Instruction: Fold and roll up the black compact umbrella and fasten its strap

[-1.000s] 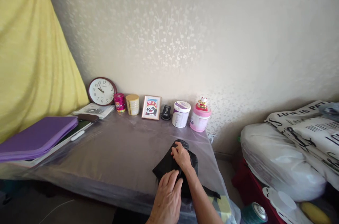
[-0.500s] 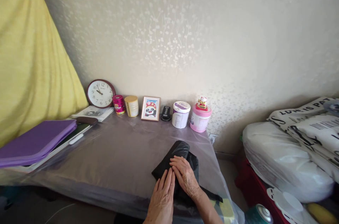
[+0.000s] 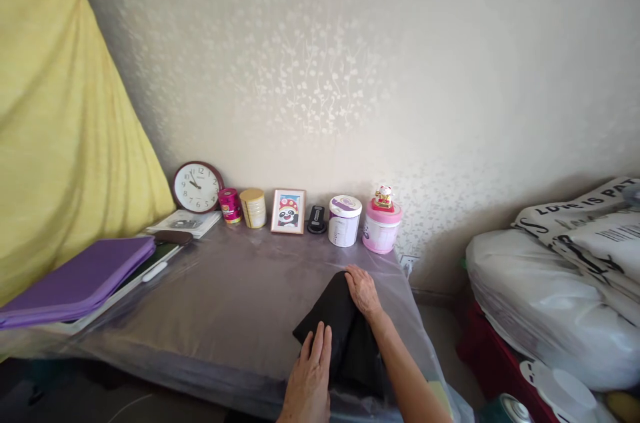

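A folded black cloth-like item lies near the front right of the table, which has a clear plastic cover. My left hand rests on its lower left part, palm down, fingers stretched out. At the item's far right corner is my right hand, its fingers laid over the edge; the fingertips touch the black material. Part of the item is hidden beneath my hands and right forearm.
Along the wall stand a clock, a pink can, a yellow-lidded container, a panda picture, a white tub and a pink tub. Purple folder at left; white bag at right.
My right hand has moved up and right to the item's far corner, away from my left hand. The black item looks flatter, and the strip at its right no longer shows.
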Action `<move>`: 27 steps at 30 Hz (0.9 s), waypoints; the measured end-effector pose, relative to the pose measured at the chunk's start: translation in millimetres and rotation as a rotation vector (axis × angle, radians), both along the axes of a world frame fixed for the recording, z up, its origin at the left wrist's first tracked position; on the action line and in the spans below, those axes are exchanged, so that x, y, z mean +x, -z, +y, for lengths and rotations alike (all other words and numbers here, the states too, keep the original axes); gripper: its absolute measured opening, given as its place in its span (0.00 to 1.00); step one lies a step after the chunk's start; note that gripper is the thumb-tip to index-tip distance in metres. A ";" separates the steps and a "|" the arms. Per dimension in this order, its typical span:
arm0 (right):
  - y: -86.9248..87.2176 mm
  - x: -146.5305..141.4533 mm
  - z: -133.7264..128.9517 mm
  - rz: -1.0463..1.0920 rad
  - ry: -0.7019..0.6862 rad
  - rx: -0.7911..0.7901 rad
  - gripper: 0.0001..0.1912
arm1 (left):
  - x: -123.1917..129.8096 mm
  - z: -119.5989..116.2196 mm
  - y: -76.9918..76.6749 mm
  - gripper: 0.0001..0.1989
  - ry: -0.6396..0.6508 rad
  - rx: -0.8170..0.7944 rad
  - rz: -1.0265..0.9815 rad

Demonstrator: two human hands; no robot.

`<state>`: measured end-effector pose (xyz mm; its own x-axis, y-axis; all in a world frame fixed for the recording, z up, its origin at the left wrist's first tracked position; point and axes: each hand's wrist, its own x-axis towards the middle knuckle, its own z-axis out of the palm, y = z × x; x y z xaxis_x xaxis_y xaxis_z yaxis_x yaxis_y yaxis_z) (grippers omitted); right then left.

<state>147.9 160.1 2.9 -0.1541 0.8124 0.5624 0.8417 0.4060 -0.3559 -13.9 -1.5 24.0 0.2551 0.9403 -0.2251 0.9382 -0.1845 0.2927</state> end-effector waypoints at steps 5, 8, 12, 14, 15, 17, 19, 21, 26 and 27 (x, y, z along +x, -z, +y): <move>-5.7 -8.5 -48.1 0.061 -0.083 0.088 0.15 | -1.9 3.5 0.7 0.47 -0.026 0.014 0.017; 3.2 -14.3 -67.6 0.007 -0.184 0.051 0.14 | -2.9 4.5 1.4 0.45 -0.037 0.058 0.033; 10.8 -10.1 -57.2 0.032 0.018 0.030 0.17 | -3.3 2.9 -0.4 0.44 -0.048 0.179 0.083; 10.1 -5.5 -51.3 0.079 0.065 0.046 0.17 | -4.4 2.2 -0.4 0.44 -0.062 0.220 0.109; 9.7 -3.5 -51.0 0.096 0.043 0.053 0.17 | -5.5 2.2 0.3 0.44 -0.077 0.229 0.116; 10.3 0.5 -55.7 0.129 -0.038 0.053 0.16 | -9.2 3.7 3.2 0.44 -0.100 0.211 0.106; 13.6 5.8 -64.0 0.193 -0.068 0.029 0.15 | -14.9 7.3 7.1 0.43 -0.096 0.180 0.044; 18.5 14.3 -71.0 0.296 -0.034 -0.015 0.14 | -22.0 12.3 9.7 0.42 -0.073 0.169 -0.069; 27.6 46.2 -69.7 0.654 0.062 -0.147 0.13 | -39.9 20.0 -4.3 0.38 -0.150 0.089 -0.462; 27.7 51.7 -67.1 0.753 0.087 -0.176 0.14 | -43.1 19.2 -10.9 0.37 -0.174 0.012 -0.560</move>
